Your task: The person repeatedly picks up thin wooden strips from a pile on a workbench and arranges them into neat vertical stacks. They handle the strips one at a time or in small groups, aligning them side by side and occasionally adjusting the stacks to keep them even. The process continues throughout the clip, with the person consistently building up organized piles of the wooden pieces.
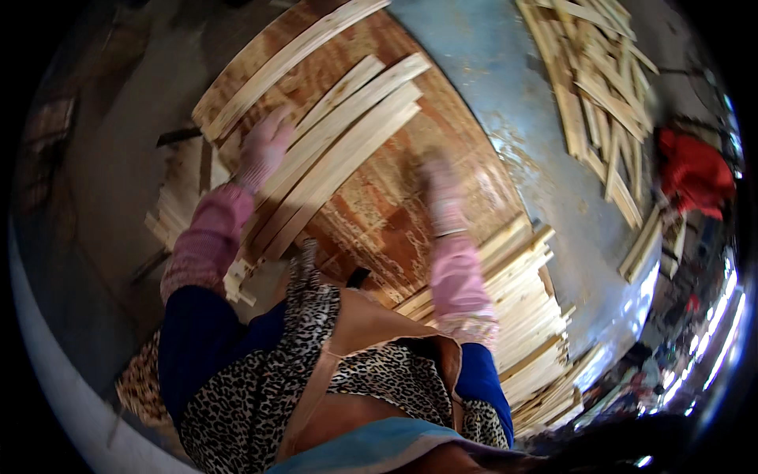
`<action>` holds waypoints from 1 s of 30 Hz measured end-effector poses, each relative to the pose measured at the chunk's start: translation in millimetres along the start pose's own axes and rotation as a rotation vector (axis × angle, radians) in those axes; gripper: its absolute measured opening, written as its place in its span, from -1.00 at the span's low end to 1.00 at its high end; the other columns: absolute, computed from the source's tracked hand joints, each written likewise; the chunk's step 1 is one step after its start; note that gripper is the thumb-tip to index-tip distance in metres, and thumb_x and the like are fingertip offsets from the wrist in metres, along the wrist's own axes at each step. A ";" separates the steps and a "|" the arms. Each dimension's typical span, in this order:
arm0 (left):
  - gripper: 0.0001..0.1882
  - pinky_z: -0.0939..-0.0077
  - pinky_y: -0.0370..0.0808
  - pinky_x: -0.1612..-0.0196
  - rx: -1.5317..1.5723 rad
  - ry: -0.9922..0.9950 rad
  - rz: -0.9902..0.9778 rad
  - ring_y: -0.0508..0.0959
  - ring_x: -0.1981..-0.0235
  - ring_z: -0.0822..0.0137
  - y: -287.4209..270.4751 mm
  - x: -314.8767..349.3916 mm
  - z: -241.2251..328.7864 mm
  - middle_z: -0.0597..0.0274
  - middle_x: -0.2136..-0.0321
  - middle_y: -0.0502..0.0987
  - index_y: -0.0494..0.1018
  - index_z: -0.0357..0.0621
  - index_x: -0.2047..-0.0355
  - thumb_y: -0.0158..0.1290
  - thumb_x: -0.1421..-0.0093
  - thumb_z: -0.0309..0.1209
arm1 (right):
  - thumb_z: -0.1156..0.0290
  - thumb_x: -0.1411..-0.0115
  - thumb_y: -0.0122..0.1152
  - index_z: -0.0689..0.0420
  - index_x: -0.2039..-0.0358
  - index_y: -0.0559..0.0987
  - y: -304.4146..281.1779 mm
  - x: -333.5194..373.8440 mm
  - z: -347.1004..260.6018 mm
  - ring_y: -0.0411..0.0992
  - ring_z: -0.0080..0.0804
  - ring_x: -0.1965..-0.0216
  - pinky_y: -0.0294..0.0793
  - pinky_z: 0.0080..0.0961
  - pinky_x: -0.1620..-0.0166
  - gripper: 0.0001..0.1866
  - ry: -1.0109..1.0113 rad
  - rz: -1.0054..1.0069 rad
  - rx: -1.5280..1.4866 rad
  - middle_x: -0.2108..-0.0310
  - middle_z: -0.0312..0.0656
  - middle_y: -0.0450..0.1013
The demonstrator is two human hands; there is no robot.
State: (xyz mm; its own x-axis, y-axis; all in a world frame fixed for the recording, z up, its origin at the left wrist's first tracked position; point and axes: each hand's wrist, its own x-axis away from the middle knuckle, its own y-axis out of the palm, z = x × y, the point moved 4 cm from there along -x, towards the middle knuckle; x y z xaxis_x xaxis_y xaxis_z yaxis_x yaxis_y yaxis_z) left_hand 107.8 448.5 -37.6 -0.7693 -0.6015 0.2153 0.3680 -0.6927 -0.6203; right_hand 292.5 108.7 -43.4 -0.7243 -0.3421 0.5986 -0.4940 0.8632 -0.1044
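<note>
Several pale wooden strips [347,126] lie side by side on a reddish-brown board [474,166]. Farther off, another pair of strips [288,59] runs along the board's far left edge. My left hand [268,142] is at the left side of the middle group, fingers stretched out and apart, at or just above the wood; whether it touches cannot be made out. Over bare board to the right of the strips is my right hand [438,178], smeared by motion, its fingers unclear. Pink sleeve covers reach down both forearms.
A stack of strips [529,332] stands close by my right arm. More strips [185,189] sit beyond the board's left edge. On the floor at the far right lies a loose pile of strips [604,87], with a person in red [695,174] beside it.
</note>
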 end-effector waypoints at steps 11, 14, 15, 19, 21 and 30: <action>-0.49 0.03 0.42 -0.23 -0.463 0.206 0.065 0.50 -0.16 -0.04 58.9 -24.8 20.5 0.05 -0.13 0.53 0.50 -0.03 -0.20 0.12 -0.29 -0.14 | -0.41 -0.25 0.14 -0.02 -0.47 0.06 -260.3 -234.6 -145.7 0.28 0.18 -0.23 0.41 0.30 -0.25 0.02 -0.187 0.536 -0.899 -0.31 0.23 0.18; -0.50 0.03 0.45 -0.21 -0.417 0.239 0.076 0.52 -0.15 -0.03 52.2 -25.2 25.6 0.05 -0.13 0.55 0.51 -0.03 -0.19 0.16 -0.25 -0.20 | -0.39 -0.24 0.15 0.08 -0.40 0.21 -277.0 -271.8 -159.0 0.43 0.05 -0.11 0.45 0.17 -0.23 -0.02 -0.159 0.477 -0.887 -0.10 0.16 0.47; -0.50 0.02 0.46 -0.20 -0.502 0.235 0.091 0.52 -0.15 -0.06 54.6 -21.4 16.1 -0.01 -0.13 0.55 0.51 -0.05 -0.19 0.16 -0.25 -0.22 | -0.35 -0.24 0.16 0.10 -0.39 0.24 -284.7 -282.0 -166.5 0.44 0.03 -0.14 0.42 0.15 -0.25 -0.05 -0.112 0.437 -0.901 -0.09 0.13 0.49; -0.44 -0.01 0.34 -0.30 -0.526 0.173 0.033 0.46 -0.20 -0.12 48.0 -18.2 19.1 -0.03 -0.18 0.50 0.44 -0.06 -0.29 0.13 -0.27 -0.28 | -0.08 -0.22 0.27 0.04 -0.34 0.36 -291.6 -300.9 -170.2 0.28 0.00 -0.31 0.28 0.18 -0.34 -0.23 -0.261 0.506 -0.787 -0.28 -0.11 0.34; -0.44 -0.02 0.32 -0.31 -0.496 0.174 0.014 0.44 -0.22 -0.11 48.4 -22.7 19.2 -0.06 -0.18 0.49 0.43 -0.10 -0.29 0.12 -0.29 -0.28 | 0.02 -0.25 0.22 0.06 -0.20 0.40 -308.7 -298.7 -162.6 0.30 -0.08 -0.13 0.32 0.06 -0.14 -0.40 -0.370 0.515 -0.759 -0.11 -0.12 0.36; -0.29 0.02 0.29 -0.39 0.044 0.432 0.035 0.35 -0.34 -0.09 116.7 -55.5 124.4 -0.10 -0.31 0.35 0.20 -0.17 -0.42 0.15 -0.32 -0.25 | 0.41 -0.37 0.18 0.20 -0.02 0.42 -164.9 -136.0 -59.7 0.40 -0.54 0.61 0.43 -0.62 0.61 -0.73 -0.115 0.430 -0.593 0.37 -0.17 0.54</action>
State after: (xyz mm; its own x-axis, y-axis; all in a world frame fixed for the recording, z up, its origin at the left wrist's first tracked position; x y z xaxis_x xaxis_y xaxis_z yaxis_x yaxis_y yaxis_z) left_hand 258.5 351.5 -28.0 -0.9005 -0.4096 -0.1462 0.4123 -0.6969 -0.5868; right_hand 501.2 35.1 -60.1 -0.8570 0.0625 0.5115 0.1637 0.9742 0.1552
